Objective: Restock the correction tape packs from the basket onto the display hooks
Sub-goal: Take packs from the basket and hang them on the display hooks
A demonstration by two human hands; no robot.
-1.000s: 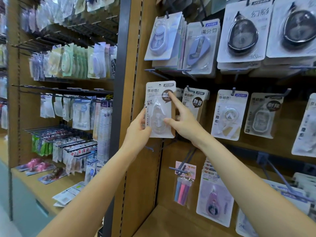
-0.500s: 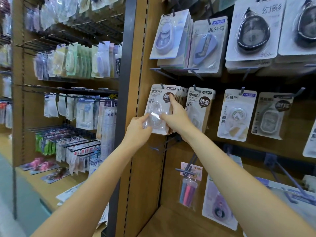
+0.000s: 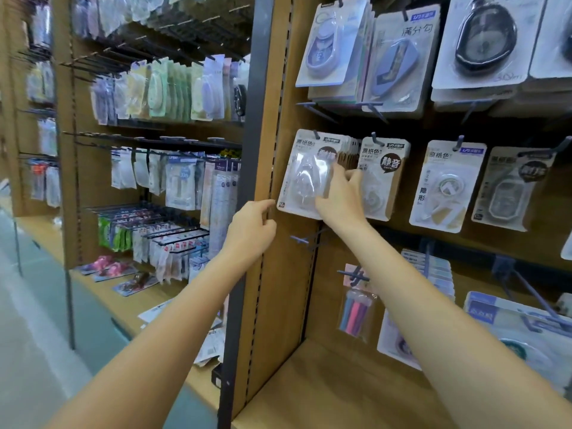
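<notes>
hanging on its display hook at the front of a stack, the correction tape pack has the right hand resting on its lower right, fingers pretty straight. left hand is off it, loosely curled, holding nothing, just beside the wooden upright.

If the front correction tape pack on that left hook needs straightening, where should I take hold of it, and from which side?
Probably by the flat card's lower left corner, coming from the left. The front correction tape pack hangs tilted from its hook; that edge is bare card. The clear bubble in the middle is rounded and glossy, and the right hand already rests on the right side. The left hand holds nothing nearby.
</notes>
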